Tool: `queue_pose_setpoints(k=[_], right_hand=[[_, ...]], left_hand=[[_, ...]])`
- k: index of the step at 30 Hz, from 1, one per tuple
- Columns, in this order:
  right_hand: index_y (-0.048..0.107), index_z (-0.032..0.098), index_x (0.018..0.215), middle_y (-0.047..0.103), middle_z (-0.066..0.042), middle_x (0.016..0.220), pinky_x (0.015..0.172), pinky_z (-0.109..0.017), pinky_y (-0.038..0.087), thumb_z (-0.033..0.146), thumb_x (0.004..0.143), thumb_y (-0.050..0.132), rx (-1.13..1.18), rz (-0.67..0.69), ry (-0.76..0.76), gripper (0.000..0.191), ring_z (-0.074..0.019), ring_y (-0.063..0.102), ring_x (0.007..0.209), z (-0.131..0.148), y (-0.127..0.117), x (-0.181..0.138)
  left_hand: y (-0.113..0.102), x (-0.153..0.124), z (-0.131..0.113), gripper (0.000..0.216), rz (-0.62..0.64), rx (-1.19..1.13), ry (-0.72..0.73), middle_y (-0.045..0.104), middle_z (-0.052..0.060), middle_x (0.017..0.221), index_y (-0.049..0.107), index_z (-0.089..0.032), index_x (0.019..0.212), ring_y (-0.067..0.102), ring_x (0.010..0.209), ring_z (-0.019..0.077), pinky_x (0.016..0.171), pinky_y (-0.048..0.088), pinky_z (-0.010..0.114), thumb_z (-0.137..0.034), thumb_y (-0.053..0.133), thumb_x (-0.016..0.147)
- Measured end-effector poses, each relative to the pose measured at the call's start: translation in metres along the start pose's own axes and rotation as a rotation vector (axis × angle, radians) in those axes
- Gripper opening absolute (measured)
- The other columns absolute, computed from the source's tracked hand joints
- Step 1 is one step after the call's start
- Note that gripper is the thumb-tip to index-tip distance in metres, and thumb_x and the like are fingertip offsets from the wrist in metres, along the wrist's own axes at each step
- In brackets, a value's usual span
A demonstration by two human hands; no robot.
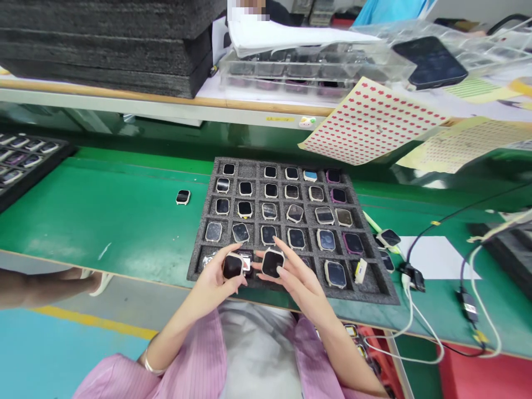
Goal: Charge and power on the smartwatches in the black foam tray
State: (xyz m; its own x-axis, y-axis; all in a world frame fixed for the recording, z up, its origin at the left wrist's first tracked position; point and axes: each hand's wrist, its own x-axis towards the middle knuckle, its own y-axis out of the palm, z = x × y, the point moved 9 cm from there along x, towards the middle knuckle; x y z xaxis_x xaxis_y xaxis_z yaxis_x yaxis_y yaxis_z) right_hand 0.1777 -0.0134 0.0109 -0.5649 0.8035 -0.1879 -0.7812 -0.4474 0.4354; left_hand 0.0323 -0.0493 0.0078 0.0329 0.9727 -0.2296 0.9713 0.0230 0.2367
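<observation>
My left hand (219, 275) is closed around a smartwatch (233, 266) with a dark screen and a pale case, held near the front edge of the bench. Beside it, my right hand (296, 274) grips a second pale-cased smartwatch (273, 263), its dark screen facing up at me. Both watches lack straps. Below and beyond my hands lies a grey foam tray (248, 169) whose compartments hold many more watch bodies, mostly pale and a few purple. Some compartments in the front row are hidden by my hands.
One watch (183, 197) lies alone left of the tray on the green bench (124, 208). Another tray (37, 166) stands far left. Cables (411, 277) and two watches lie at right. A shelf (166, 101) carries black foam blocks (103, 47), clear trays and a phone (430, 62); sticker sheets (369, 122) hang down.
</observation>
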Motion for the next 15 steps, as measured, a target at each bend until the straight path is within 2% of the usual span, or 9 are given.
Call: queue_pose_setpoints(k=[3, 7, 12, 15], right_hand=[[0.036, 0.031, 0.142, 0.056, -0.009, 0.133, 0.101, -0.05, 0.043, 0.032, 0.092, 0.056, 0.033, 0.01, 0.017, 0.054, -0.0249, 0.058, 0.117, 0.0004, 0.0044, -0.0006], [0.047, 0.029, 0.135, 0.064, -0.01, 0.121, 0.094, -0.05, 0.049, 0.033, 0.088, 0.061, 0.069, 0.068, 0.06, 0.049, -0.0261, 0.064, 0.107, -0.0039, 0.0059, 0.0028], [0.066, 0.023, 0.11, 0.072, -0.008, 0.099, 0.084, -0.043, 0.054, 0.027, 0.072, 0.079, 0.081, 0.088, 0.005, 0.04, -0.0261, 0.069, 0.091, -0.0033, 0.0012, 0.0067], [0.071, 0.023, 0.1, 0.071, -0.007, 0.102, 0.084, -0.04, 0.053, 0.022, 0.07, 0.08, 0.077, 0.115, -0.048, 0.032, -0.0251, 0.069, 0.092, 0.0012, 0.0027, 0.0069]], left_hand=[[-0.0008, 0.0003, -0.0009, 0.049, -0.047, 0.092, 0.015, 0.056, -0.001, 0.083, 0.049, -0.021, 0.123, 0.056, 0.064, 0.011, 0.059, 0.049, 0.023, -0.02, 0.065, 0.077], [0.0015, 0.001, -0.0012, 0.038, -0.046, 0.169, 0.019, 0.052, -0.004, 0.074, 0.051, -0.02, 0.116, 0.054, 0.057, 0.0094, 0.059, 0.047, 0.022, -0.022, 0.061, 0.079], [0.003, -0.0002, -0.0028, 0.034, -0.035, 0.185, 0.022, 0.046, -0.006, 0.069, 0.053, -0.019, 0.112, 0.05, 0.053, 0.0082, 0.054, 0.043, 0.02, -0.018, 0.059, 0.078], [0.0036, -0.002, -0.0013, 0.032, -0.031, 0.209, 0.002, 0.045, -0.006, 0.068, 0.054, -0.018, 0.109, 0.046, 0.052, 0.0077, 0.053, 0.041, 0.02, -0.016, 0.058, 0.078]])
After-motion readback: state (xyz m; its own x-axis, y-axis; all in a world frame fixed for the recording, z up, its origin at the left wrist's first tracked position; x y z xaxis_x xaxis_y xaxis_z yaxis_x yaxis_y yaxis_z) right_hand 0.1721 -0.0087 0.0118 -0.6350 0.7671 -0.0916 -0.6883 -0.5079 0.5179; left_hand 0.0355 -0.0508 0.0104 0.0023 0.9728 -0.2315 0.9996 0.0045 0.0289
